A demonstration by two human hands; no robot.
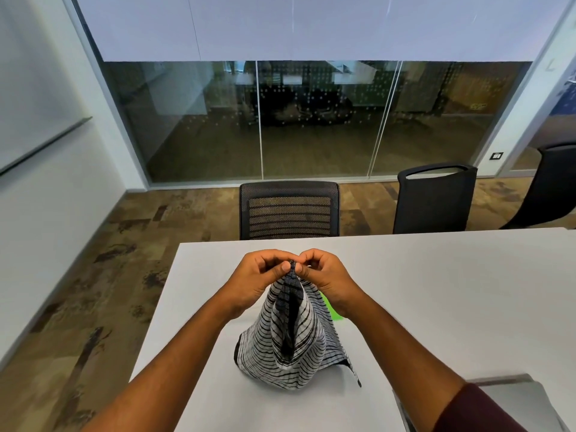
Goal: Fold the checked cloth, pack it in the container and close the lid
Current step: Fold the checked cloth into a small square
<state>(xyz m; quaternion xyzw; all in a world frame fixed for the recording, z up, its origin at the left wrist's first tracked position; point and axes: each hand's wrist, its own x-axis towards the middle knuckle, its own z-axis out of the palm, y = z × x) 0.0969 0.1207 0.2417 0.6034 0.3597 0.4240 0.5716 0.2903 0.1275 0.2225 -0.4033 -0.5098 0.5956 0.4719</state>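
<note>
Right, both hands are up together over the white table (436, 291), meeting at one point. The left hand (261, 275) has its fingers curled in, thumb and fingertips pinching the top of the checked cloth (293, 344). The right hand (324, 275) mirrors it from the other side, fingers bent, nipping the same gathered peak of fabric. The two hands are touching or very nearly so at that peak.

From the pinch the cloth hangs down in a cone, widening as it falls, its lower folds resting on the tabletop between the two forearms. Its white ground carries thin black lines, and a darker band runs down the middle fold. One corner trails out on the table to the right.

Just behind the cloth, under the right wrist, a sliver of something bright green (332, 310) peeks out; most of it is hidden, so what it is cannot be told. At the lower right edge a grey flat object (514, 397) lies on the table beside a dark red sleeve (480, 413).

Across the table stands a black mesh-backed chair (289, 210), with a second dark chair (434, 198) to its right, and a glass wall (311, 120) behind them.
</note>
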